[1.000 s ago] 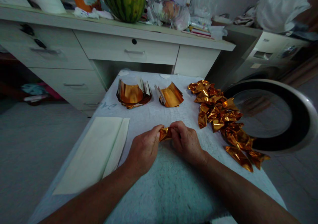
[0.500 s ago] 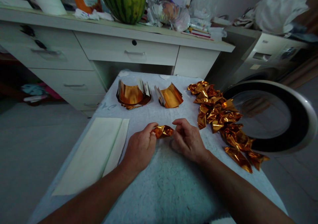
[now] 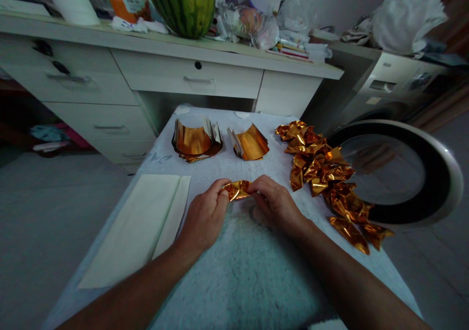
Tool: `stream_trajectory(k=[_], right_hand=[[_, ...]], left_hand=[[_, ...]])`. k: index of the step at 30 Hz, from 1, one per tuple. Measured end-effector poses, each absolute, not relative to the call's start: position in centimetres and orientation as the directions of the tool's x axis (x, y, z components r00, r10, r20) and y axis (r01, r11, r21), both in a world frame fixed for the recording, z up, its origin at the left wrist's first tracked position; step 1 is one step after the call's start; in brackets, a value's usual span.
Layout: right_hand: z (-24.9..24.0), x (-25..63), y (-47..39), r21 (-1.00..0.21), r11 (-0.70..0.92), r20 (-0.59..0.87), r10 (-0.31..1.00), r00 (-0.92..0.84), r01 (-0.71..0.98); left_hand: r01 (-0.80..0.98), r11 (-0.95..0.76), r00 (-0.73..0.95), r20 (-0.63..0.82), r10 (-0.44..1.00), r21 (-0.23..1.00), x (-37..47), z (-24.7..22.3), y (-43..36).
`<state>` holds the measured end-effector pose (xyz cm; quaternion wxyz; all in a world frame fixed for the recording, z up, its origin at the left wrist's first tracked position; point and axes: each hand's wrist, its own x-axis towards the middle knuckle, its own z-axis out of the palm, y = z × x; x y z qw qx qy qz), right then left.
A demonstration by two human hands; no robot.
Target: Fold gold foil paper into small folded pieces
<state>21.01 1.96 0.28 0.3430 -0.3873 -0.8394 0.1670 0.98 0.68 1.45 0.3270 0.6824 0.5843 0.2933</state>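
A small folded piece of shiny gold foil paper point(image 3: 237, 190) is stretched between my two hands above the cloth-covered table point(image 3: 234, 252). My left hand point(image 3: 207, 213) pinches its left end between thumb and fingers. At its right end, my right hand point(image 3: 274, 200) is closed on the foil with thumb and forefinger. Beyond the hands stand two curled stacks of gold foil sheets, a larger left stack point(image 3: 194, 140) and a smaller right stack point(image 3: 252, 142). Several folded gold foil pieces point(image 3: 318, 161) lie heaped to the right.
Folded pale paper point(image 3: 135, 222) lies on the table's left side. Behind stands a white drawer counter point(image 3: 198, 78) bearing a cut watermelon point(image 3: 183, 8), a paper roll point(image 3: 69, 0) and plastic bags. An open washing machine door point(image 3: 395, 171) borders the table's right edge.
My right hand has moved left and closed on the right end of the foil piece, where its fingers were apart before. My left hand keeps its pinch.
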Motion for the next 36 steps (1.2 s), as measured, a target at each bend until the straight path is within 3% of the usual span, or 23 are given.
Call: stream_trajectory(k=[4, 10, 18, 22, 27, 31, 36], right_hand=[[0.5, 21.3, 2.2, -0.518, 0.613, 0.466, 0.787, -0.405, 0.596], [1.0, 22.4, 3.0, -0.436, 0.52, 0.58, 0.786, -0.213, 0.735], [3.2, 26.9, 4.4, -0.388, 0.145, 0.71, 0.677, 0.195, 0.91], [4.2, 28.8, 4.6, -0.57, -0.022, 0.626, 0.636, 0.452, 0.821], [4.2, 29.1, 4.6, -0.88, 0.039, 0.355, 0.717, 0.6, 0.474], [3.7, 29.0, 5.0, -0.946, 0.074, 0.265, 0.738, 0.62, 0.316], [3.7, 28.3, 4.9, -0.944, 0.13, 0.291, 0.756, 0.585, 0.302]], left_hand=[[0.537, -0.118, 0.127, 0.058, 0.99, 0.835, 0.9, 1.4, 0.5], [0.582, -0.155, 0.188, 0.053, 0.981, 0.798, 0.9, 1.1, 0.4], [0.635, -0.167, 0.226, 0.025, 0.974, 0.754, 1.1, 1.3, 0.4], [0.639, -0.176, 0.245, 0.019, 0.969, 0.748, 1.1, 1.2, 0.4], [0.641, -0.195, 0.269, 0.021, 0.963, 0.743, 1.2, 1.2, 0.4], [0.643, -0.199, 0.272, 0.022, 0.962, 0.74, 1.1, 1.2, 0.4], [0.64, -0.205, 0.279, 0.024, 0.96, 0.74, 1.1, 0.9, 0.4]])
